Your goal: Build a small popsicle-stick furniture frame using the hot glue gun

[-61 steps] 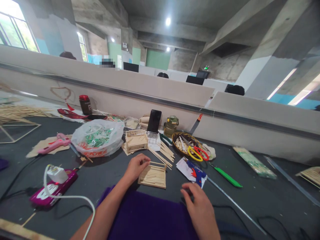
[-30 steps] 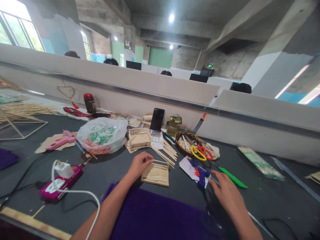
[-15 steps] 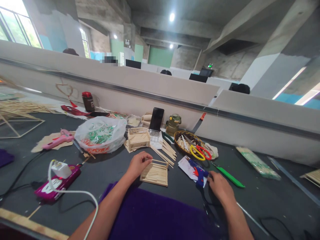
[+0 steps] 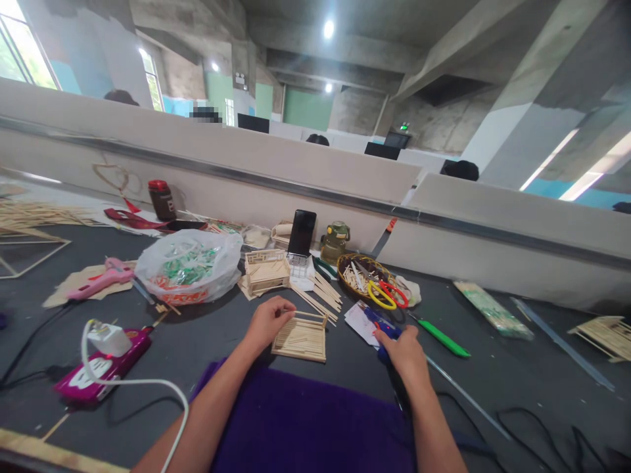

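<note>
My left hand (image 4: 269, 322) is closed at the upper left corner of a small wooden stick panel (image 4: 300, 340), its fingertips pinching the end of a thin stick rail there. To the right, my right hand (image 4: 405, 351) has its fingers wrapped round a blue glue gun (image 4: 384, 325), which lies over a white paper (image 4: 361, 323). A purple cloth (image 4: 315, 420) spreads between my forearms. Loose sticks (image 4: 320, 295) and a small stick-built model (image 4: 267, 270) are just behind the panel.
Behind stand a phone (image 4: 302, 232), a green bottle (image 4: 336, 241) and a basket (image 4: 340, 272) with scissors (image 4: 382, 295). At left are a plastic bag (image 4: 224, 266), a pink glue gun (image 4: 101, 279) and a power strip (image 4: 121, 361). A green cutter (image 4: 444, 337) lies right.
My right hand has moved left and closed over the blue glue gun. My left hand stays at the panel's corner. The whole view has shifted slightly.
</note>
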Action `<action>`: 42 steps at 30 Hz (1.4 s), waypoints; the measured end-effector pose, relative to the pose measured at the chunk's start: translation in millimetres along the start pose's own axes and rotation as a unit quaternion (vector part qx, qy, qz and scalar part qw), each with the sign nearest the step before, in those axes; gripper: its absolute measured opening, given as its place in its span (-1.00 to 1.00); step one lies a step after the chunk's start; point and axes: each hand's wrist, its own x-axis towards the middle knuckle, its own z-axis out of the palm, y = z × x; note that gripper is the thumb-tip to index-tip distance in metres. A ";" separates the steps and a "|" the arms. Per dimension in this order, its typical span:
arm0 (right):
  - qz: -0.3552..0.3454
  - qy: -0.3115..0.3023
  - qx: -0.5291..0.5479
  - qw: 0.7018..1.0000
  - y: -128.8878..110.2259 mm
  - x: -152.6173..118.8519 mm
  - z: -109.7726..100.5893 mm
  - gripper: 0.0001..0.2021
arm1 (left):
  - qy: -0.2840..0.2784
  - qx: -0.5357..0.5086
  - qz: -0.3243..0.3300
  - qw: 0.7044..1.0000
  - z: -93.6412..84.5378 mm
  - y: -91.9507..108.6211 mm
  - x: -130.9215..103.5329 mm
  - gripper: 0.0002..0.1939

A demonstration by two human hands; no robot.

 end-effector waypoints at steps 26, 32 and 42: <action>0.062 0.037 0.354 0.932 24.6 -17.1 -13.9 -0.44 | -0.007 -0.012 -0.006 1.000 -2.5 5.2 0.2 -0.87; -0.001 -0.006 0.490 0.872 12.1 -49.9 -32.2 -0.53 | -0.004 -0.010 -0.004 1.000 -1.4 1.4 0.6 -0.88; -0.187 -0.031 0.495 0.848 -45.1 -95.2 -19.6 -0.63 | 0.014 0.009 0.008 1.000 -4.6 -0.9 -0.3 -0.91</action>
